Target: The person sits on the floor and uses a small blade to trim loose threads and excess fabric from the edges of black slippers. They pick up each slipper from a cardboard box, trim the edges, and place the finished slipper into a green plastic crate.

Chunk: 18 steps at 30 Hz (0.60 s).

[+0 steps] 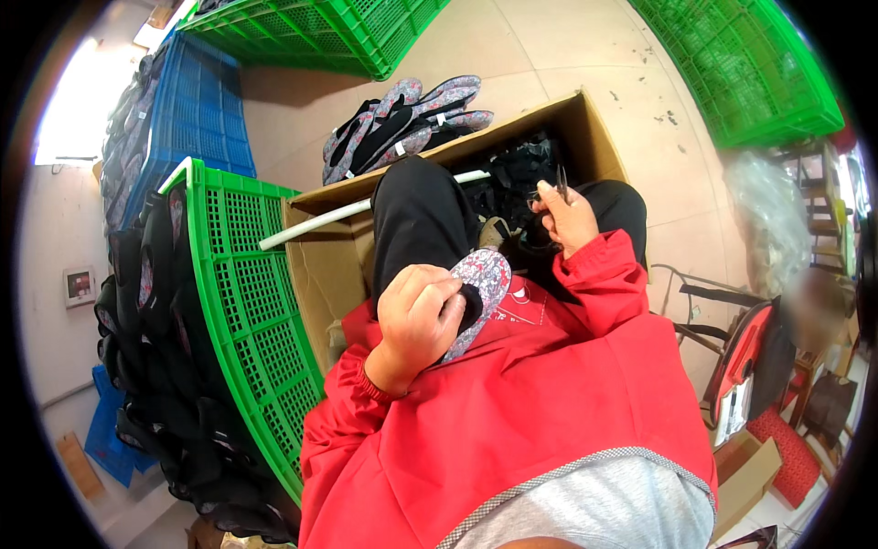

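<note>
My left hand (pixel 413 316) is closed around a slipper (pixel 485 274) with a grey and pink floral sole and a black upper. The slipper is over my lap, its sole facing up and its toe end pointing away from me. To its right and farther off, my right hand (pixel 572 224) grips small dark thread snips (pixel 562 176), blades pointing up and away. The snips are apart from the slipper. Between and beyond my knees, an open cardboard box (pixel 594 137) holds black material (pixel 521 174). My fingers hide part of the slipper's upper.
A white pipe (pixel 320 224) crosses the box's left side. Beyond the box lies a pile of floral slippers (pixel 439 105). To my left stands a green crate (pixel 247 274) filled with black slippers, with a blue crate (pixel 206 110) behind. A chair (pixel 741 348) stands at right.
</note>
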Each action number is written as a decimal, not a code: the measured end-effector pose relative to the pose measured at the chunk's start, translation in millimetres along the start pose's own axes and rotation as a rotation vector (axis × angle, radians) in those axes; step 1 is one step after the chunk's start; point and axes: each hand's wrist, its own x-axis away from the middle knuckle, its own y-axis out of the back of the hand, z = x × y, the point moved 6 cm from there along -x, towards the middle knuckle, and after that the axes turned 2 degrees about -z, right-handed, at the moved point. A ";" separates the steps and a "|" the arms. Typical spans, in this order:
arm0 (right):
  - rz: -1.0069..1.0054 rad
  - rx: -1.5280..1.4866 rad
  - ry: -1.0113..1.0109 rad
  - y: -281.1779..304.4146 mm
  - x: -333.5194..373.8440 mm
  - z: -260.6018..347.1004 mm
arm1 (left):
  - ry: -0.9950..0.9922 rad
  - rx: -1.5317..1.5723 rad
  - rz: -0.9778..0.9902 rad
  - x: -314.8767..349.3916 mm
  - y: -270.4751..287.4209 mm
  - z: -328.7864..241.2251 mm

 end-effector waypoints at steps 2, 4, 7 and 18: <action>0.085 0.154 0.042 1.1 3.3 5.0 | 0.000 0.000 -0.028 2.5 -0.6 3.1; 0.184 0.260 0.241 -6.6 19.1 12.6 | 0.000 -0.003 -0.039 4.5 -1.1 6.1; 0.458 0.266 0.146 -19.9 48.2 14.5 | 0.010 -0.009 -0.018 5.6 -0.8 7.3; 0.516 0.064 0.271 -41.7 105.6 30.5 | -0.090 -0.025 -0.097 12.1 -0.8 5.8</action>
